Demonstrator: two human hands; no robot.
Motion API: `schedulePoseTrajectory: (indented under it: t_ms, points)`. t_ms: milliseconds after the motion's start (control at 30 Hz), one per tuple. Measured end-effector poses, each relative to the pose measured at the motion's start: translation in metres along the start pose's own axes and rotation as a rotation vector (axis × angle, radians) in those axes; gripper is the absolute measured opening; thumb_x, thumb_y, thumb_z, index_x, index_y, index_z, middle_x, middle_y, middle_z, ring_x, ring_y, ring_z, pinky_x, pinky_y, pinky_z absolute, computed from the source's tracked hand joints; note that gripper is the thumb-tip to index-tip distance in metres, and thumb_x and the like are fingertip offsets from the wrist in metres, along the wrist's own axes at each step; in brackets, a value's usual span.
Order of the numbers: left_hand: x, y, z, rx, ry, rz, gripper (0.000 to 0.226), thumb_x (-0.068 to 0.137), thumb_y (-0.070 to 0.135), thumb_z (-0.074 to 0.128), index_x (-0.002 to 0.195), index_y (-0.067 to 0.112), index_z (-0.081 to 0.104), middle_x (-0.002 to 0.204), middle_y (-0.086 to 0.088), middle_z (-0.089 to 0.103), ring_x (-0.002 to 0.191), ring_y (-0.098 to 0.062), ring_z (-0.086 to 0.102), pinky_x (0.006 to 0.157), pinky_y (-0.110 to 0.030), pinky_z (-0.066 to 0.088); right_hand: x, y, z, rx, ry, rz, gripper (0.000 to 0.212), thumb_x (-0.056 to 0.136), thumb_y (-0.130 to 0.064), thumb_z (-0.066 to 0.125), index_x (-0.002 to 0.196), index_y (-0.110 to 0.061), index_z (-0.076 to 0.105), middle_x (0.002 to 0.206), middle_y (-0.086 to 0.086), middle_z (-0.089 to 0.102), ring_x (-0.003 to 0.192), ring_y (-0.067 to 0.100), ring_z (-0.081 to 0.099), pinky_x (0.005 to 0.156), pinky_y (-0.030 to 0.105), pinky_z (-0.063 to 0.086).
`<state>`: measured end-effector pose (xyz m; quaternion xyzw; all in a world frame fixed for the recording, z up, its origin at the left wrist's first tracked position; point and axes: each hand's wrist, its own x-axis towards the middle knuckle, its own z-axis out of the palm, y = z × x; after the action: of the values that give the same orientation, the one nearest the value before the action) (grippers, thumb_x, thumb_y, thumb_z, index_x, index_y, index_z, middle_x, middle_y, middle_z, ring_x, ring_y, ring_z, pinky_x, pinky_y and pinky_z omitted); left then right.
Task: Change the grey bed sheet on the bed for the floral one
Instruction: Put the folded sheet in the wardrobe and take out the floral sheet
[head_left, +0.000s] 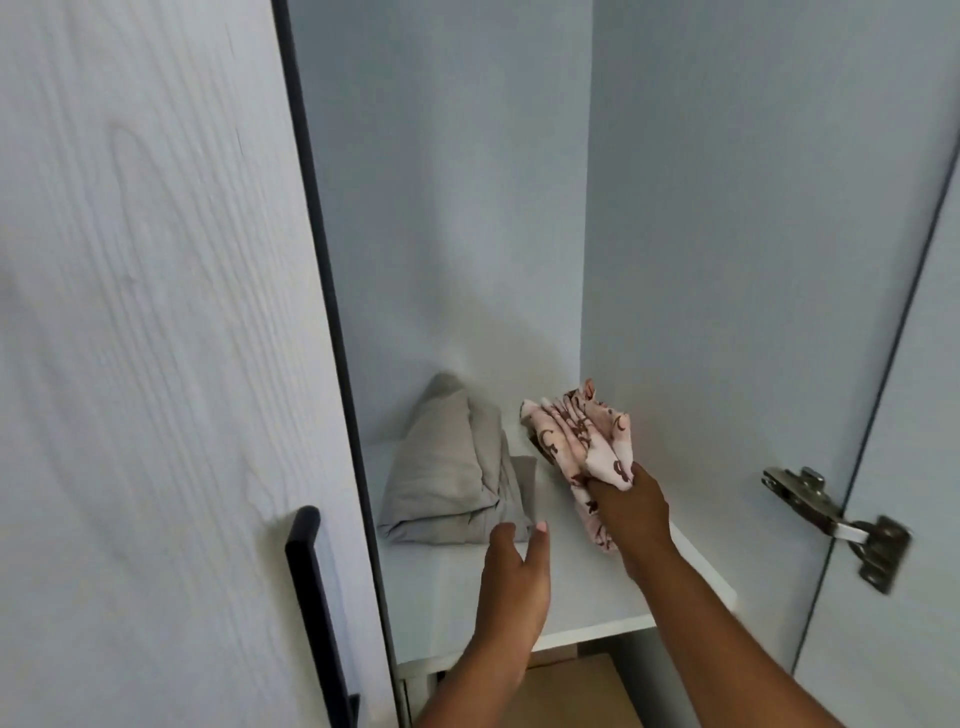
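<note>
Two bare forearms are seen reaching forward into an open wardrobe. The right hand (631, 506) is stretched farthest in, its fingers closed around a bunched floral sheet (582, 441), pink-white with dark brown print, which is gathered above and beyond the knuckles. The left hand (514, 577) is held lower and nearer, fingers straight and loosely spread, gripping nothing. Just past its fingertips a folded grey sheet (447, 473) is laid on the white shelf (571, 597); contact cannot be judged. Left of the left hand a pale door (156, 312) with a black handle (317, 613) is seen; right of the right hand, a metal hinge (836, 525).
</note>
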<state>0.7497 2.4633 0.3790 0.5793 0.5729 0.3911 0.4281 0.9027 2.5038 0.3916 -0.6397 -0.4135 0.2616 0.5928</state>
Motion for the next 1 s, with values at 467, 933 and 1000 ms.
schedulePoseTrajectory:
  t_ms: [467,933,1000]
  points:
    - [-0.048,0.023,-0.008,-0.896,-0.489,-0.108,0.062,0.085,0.049,0.075,0.136,0.016,0.062,0.130,-0.013,0.067,0.123,-0.033,0.062,0.114,-0.051,0.040,-0.171,-0.009,-0.089,-0.611,-0.252,-0.524,0.077,0.077,-0.046,0.073,0.148,-0.043,0.044,0.153,-0.008,0.049,0.135,0.011,0.049,0.113,0.030,0.043]
    - [-0.227,0.008,0.007,-0.547,-0.267,0.065,0.039,0.092,-0.001,0.061,0.125,0.020,0.064,0.110,-0.007,0.076,0.100,-0.028,0.074,0.091,-0.047,0.057,-0.325,-0.020,-0.179,-1.119,-0.405,-0.342,0.109,0.082,-0.071,0.059,0.156,-0.042,-0.016,0.167,-0.001,-0.023,0.153,0.028,-0.026,0.124,0.053,-0.007]
    - [-0.263,0.005,0.017,-0.449,-0.224,0.108,0.038,0.094,0.003,0.061,0.126,0.024,0.062,0.113,0.000,0.076,0.102,-0.024,0.073,0.094,-0.051,0.056,-0.352,-0.022,-0.203,-1.161,-0.303,-0.365,0.101,0.084,-0.075,0.047,0.156,-0.042,-0.016,0.165,0.004,-0.030,0.149,0.032,-0.033,0.122,0.055,-0.011]
